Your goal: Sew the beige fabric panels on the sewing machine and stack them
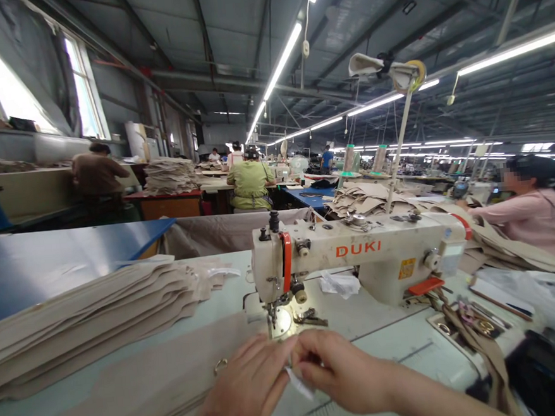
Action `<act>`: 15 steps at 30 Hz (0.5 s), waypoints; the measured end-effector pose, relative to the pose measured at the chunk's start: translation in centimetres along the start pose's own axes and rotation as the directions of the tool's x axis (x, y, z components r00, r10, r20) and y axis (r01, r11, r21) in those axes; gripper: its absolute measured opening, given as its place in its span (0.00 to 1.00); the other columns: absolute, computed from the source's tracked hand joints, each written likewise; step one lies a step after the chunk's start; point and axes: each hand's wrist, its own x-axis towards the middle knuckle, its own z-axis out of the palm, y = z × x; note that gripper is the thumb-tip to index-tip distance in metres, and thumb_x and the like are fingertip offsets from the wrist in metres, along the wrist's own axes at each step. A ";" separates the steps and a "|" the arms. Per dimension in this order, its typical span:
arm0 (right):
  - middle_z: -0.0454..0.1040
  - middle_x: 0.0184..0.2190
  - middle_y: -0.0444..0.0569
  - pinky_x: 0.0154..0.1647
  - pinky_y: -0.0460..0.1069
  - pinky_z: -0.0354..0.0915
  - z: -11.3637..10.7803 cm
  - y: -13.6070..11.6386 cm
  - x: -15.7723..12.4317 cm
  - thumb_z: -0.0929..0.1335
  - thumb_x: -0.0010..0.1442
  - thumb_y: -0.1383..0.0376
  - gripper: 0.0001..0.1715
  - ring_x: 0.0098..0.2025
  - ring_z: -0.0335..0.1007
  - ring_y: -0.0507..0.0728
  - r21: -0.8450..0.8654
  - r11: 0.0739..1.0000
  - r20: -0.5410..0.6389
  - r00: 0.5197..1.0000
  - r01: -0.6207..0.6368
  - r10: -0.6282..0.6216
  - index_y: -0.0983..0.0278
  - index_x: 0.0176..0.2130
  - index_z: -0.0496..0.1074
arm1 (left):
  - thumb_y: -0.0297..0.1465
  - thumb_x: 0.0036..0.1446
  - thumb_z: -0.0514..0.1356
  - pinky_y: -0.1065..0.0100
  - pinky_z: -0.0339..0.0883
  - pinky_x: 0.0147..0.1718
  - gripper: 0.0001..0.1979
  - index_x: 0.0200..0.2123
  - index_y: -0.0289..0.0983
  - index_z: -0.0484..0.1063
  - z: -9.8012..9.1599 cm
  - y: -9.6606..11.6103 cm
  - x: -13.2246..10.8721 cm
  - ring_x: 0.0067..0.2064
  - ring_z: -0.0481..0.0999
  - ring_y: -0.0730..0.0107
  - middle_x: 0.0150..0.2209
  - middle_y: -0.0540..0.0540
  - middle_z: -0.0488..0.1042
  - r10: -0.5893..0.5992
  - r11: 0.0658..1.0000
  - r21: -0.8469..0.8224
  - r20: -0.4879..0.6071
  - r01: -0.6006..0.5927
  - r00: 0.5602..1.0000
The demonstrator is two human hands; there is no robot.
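Observation:
A beige fabric piece (146, 363) lies on the sewing machine's pale green table, its right end near the presser foot (271, 311). My left hand (246, 381) rests on that end with fingers stretched out, fingertips almost meeting my right hand. My right hand (334, 369) is closed in a pinch just in front of the needle plate (281, 322). A small white strip (299, 384) sticks out below its fingers; the pinched end is hidden. Beside my left hand is a metal ring (221, 365) on the fabric.
The DUKI sewing machine (356, 250) stands ahead. Stacked beige pieces (90, 316) lie left. A tray (500, 332) with rings and straps and a plastic bag (554, 296) are right. A co-worker in pink (529, 216) sits at far right; others work beyond.

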 end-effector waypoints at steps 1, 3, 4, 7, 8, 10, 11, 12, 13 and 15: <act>0.65 0.27 0.40 0.31 0.42 0.56 0.2 0.0 0.3 0.64 0.55 0.75 0.08 0.30 0.59 0.49 0.005 1.000 -0.011 1.000 -0.013 0.013 0.63 0.29 0.65 | 0.29 0.69 0.46 0.70 0.69 0.47 0.14 0.49 0.38 0.70 -0.3 0.0 0.2 0.38 0.78 0.69 0.37 0.48 0.79 0.007 1.000 -0.018 -0.016 -0.007 1.000; 0.65 0.26 0.40 0.30 0.43 0.55 0.6 0.0 0.9 0.65 0.55 0.74 0.06 0.29 0.59 0.49 0.037 0.998 -0.031 0.998 -0.047 0.048 0.64 0.30 0.67 | 0.28 0.70 0.45 0.71 0.70 0.40 0.17 0.39 0.39 0.73 -1.0 -0.2 0.4 0.33 0.77 0.70 0.31 0.49 0.78 0.015 0.999 -0.051 -0.042 -0.017 0.999; 0.65 0.25 0.40 0.29 0.43 0.54 0.8 0.1 1.1 0.65 0.55 0.74 0.06 0.29 0.59 0.49 0.076 0.995 -0.048 0.997 -0.064 0.068 0.64 0.29 0.67 | 0.28 0.70 0.44 0.72 0.70 0.37 0.18 0.36 0.39 0.73 -1.4 -0.3 0.4 0.31 0.76 0.71 0.29 0.49 0.77 0.005 0.998 -0.063 -0.045 -0.008 0.999; 0.66 0.24 0.40 0.29 0.44 0.57 1.6 0.3 1.7 0.68 0.57 0.68 0.05 0.28 0.62 0.49 0.322 0.939 -0.075 0.985 -0.122 0.154 0.64 0.29 0.67 | 0.28 0.70 0.44 0.71 0.69 0.36 0.19 0.33 0.39 0.72 -2.0 -0.7 0.2 0.31 0.75 0.71 0.28 0.49 0.76 -0.019 0.997 -0.071 -0.049 0.015 0.999; 0.67 0.24 0.40 0.30 0.44 0.59 1.8 0.5 1.9 0.68 0.57 0.64 0.07 0.28 0.64 0.49 0.431 0.889 -0.049 0.979 -0.157 0.197 0.64 0.30 0.67 | 0.27 0.70 0.44 0.70 0.69 0.37 0.18 0.33 0.39 0.72 -2.2 -0.9 0.1 0.31 0.75 0.71 0.28 0.49 0.75 -0.020 0.998 -0.061 -0.065 0.016 0.998; 0.70 0.26 0.42 0.31 0.46 0.62 2.3 0.8 2.1 0.70 0.56 0.53 0.17 0.29 0.69 0.51 0.622 0.742 0.069 0.961 -0.252 0.269 0.65 0.33 0.67 | 0.27 0.70 0.45 0.69 0.68 0.39 0.18 0.34 0.38 0.72 -2.3 -1.3 -0.2 0.32 0.74 0.71 0.29 0.49 0.75 0.005 1.000 -0.025 -0.112 -0.008 0.994; 0.71 0.27 0.44 0.32 0.46 0.64 2.4 1.0 2.2 0.71 0.54 0.49 0.23 0.29 0.71 0.52 0.688 0.659 0.144 0.947 -0.304 0.286 0.65 0.34 0.67 | 0.26 0.70 0.44 0.69 0.68 0.40 0.18 0.34 0.37 0.72 -2.3 -1.4 -0.4 0.32 0.74 0.71 0.29 0.49 0.75 0.025 1.000 -0.006 -0.134 -0.026 0.991; 0.72 0.28 0.45 0.32 0.47 0.64 2.6 1.2 2.3 0.73 0.50 0.47 0.26 0.29 0.72 0.52 0.731 0.587 0.208 0.933 -0.348 0.293 0.66 0.35 0.68 | 0.26 0.70 0.44 0.69 0.68 0.41 0.18 0.34 0.37 0.72 -2.3 -1.6 -0.6 0.33 0.74 0.72 0.30 0.49 0.75 0.041 0.999 0.008 -0.143 -0.040 0.989; 0.73 0.27 0.45 0.32 0.47 0.65 2.7 1.4 2.3 0.75 0.47 0.47 0.29 0.28 0.73 0.52 0.759 0.532 0.250 0.922 -0.376 0.295 0.66 0.36 0.68 | 0.26 0.71 0.44 0.69 0.67 0.42 0.19 0.34 0.37 0.72 -2.2 -1.7 -0.8 0.34 0.74 0.72 0.30 0.48 0.75 0.056 0.998 0.018 -0.151 -0.054 0.987; 0.73 0.26 0.44 0.32 0.46 0.64 2.9 1.9 2.5 0.78 0.42 0.49 0.30 0.27 0.72 0.51 0.789 0.473 0.273 0.914 -0.391 0.300 0.66 0.35 0.69 | 0.26 0.71 0.44 0.68 0.66 0.46 0.19 0.36 0.36 0.73 -2.1 -1.9 -1.4 0.36 0.74 0.72 0.32 0.48 0.76 0.065 0.998 0.028 -0.162 -0.061 0.985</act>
